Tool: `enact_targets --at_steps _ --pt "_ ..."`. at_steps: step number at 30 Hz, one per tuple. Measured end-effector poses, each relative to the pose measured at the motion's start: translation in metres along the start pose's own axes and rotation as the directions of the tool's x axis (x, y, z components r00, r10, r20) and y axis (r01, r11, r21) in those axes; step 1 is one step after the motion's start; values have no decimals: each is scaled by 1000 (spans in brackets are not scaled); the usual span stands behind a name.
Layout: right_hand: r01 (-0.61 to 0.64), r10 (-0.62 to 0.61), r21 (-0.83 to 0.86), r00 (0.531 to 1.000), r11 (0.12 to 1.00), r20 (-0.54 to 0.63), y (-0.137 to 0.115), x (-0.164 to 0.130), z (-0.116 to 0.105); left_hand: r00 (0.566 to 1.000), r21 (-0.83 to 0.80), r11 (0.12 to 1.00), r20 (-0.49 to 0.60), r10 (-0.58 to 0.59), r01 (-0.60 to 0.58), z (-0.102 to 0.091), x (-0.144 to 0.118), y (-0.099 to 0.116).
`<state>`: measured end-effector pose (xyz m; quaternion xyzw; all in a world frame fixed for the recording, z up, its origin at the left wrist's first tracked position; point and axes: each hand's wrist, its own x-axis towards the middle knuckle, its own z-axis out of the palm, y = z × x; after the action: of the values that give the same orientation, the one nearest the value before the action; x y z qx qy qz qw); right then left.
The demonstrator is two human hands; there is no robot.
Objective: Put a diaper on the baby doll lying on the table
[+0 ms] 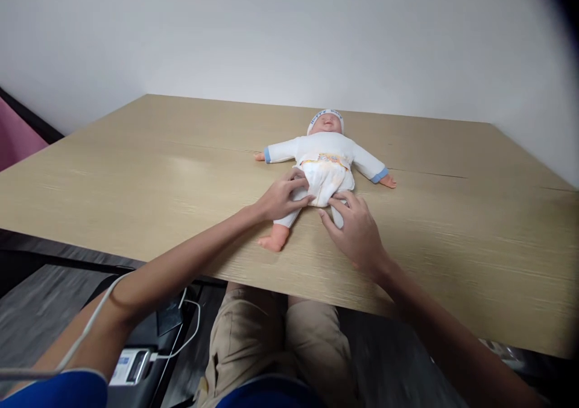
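Note:
A baby doll [325,142] in a white outfit with blue cuffs lies on its back, arms spread and feet toward me. Around its hips is a white diaper [321,181] with a coloured printed waistband. My left hand [286,197] has its curled fingers on the diaper's left leg edge, the thumb by the crotch. On the other side, my right hand [355,224] grips the lower right leg edge with its fingertips, thumb a little below. That hand hides much of the doll's right-side leg; the bare left-side foot [274,238] shows.
The doll lies on a wide wood-look table [136,178] with a seam across it, against a pale wall [271,40]. Below the front edge, a white device [131,366] with a cable rests on a dark surface at my left. Pink material [18,133] shows at far left.

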<state>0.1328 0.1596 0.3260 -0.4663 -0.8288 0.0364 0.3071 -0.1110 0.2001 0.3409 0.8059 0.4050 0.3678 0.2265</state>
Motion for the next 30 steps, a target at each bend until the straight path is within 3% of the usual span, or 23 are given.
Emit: enact_targets --at_steps 10,16,19,22,27,30 --pt "-113 110 72 993 991 39 -7 6 10 998 3 999 15 -54 54 1 2 -4" --pt "-308 319 279 948 910 4 2 17 4 968 -318 925 -70 -241 208 7 -1 -5" --pt "-321 343 384 939 866 12 10 19 -2 940 -390 885 -116 -321 254 12 -5 -7" --pt "-307 324 362 946 880 14 13 19 -6 912 -388 870 -144 -385 305 13 -9 -5" --pt "-297 286 224 955 928 79 7 19 -7 930 -230 915 -88 -358 331 6 -9 4" --pt "-324 305 265 946 908 109 6 21 -8 923 -310 873 35 -384 376 0 -3 7"
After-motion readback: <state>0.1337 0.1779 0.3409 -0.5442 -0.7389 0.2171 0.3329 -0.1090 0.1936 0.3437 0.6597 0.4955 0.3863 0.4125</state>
